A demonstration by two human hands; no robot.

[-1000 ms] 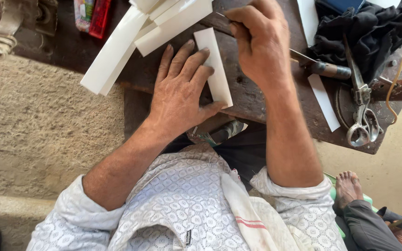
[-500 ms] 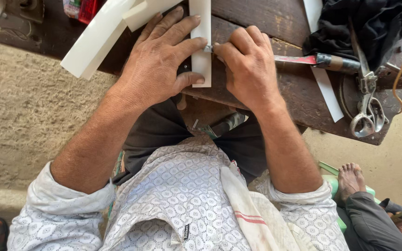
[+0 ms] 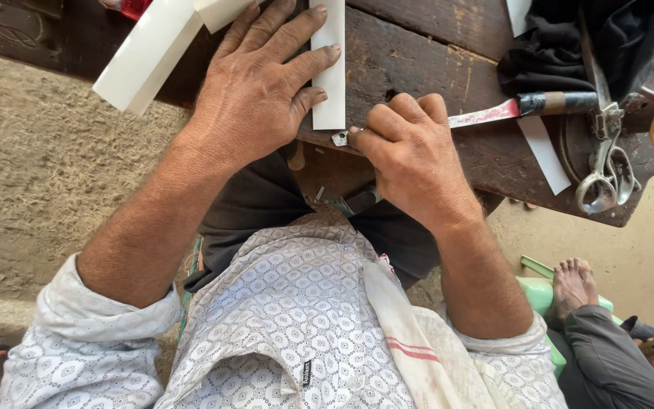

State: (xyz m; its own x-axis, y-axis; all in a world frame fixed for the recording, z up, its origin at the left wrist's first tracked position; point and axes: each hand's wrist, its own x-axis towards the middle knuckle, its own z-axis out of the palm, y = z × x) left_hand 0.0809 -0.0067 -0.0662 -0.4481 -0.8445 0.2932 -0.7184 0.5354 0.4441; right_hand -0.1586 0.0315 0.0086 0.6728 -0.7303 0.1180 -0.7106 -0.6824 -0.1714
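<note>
My left hand (image 3: pixel 263 83) lies flat on a narrow white strip (image 3: pixel 329 83) and pins it to the dark wooden bench (image 3: pixel 418 53), fingers spread along the strip. My right hand (image 3: pixel 410 151) is closed around a small metal blade (image 3: pixel 340 138), whose tip shows at the strip's near end. The blade tip touches the bench edge just below the strip.
More white strips (image 3: pixel 149 53) overhang the bench's left edge. A red-bladed knife with a taped handle (image 3: pixel 524 106), large metal scissors (image 3: pixel 607 163), another white strip (image 3: pixel 545 155) and black cloth (image 3: pixel 569 38) lie at right. Another person's bare foot (image 3: pixel 573 284) rests at lower right.
My right hand has drawn the blade down along the strip toward me, from near its upper part to its near end. My left hand stays pressing the strip.
</note>
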